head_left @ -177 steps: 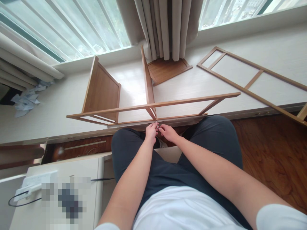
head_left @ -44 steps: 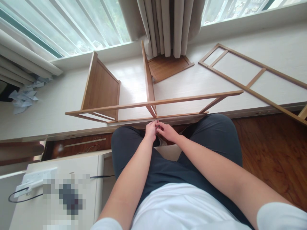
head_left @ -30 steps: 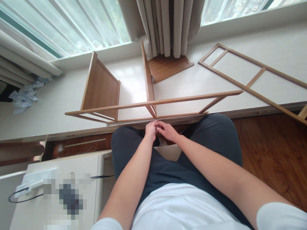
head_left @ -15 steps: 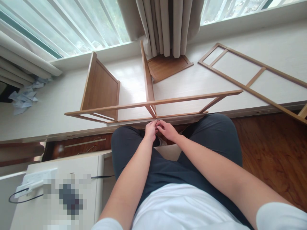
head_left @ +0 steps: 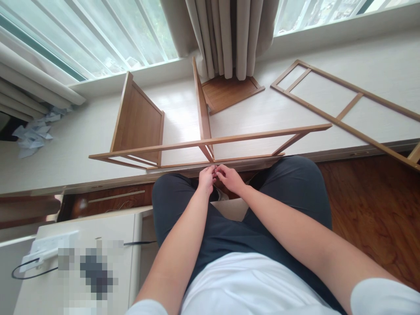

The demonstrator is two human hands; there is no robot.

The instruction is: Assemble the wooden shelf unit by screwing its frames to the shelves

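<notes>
On my feed, the fingertips of the bare right hand now sit level with those of the bare left hand, higher than six seconds ago — fingers curled close, pinching what I cannot tell. Just beyond, the ladder-shaped brown wooden frame stands edgewise, meeting flat rectangular brown wooden panels.
</notes>
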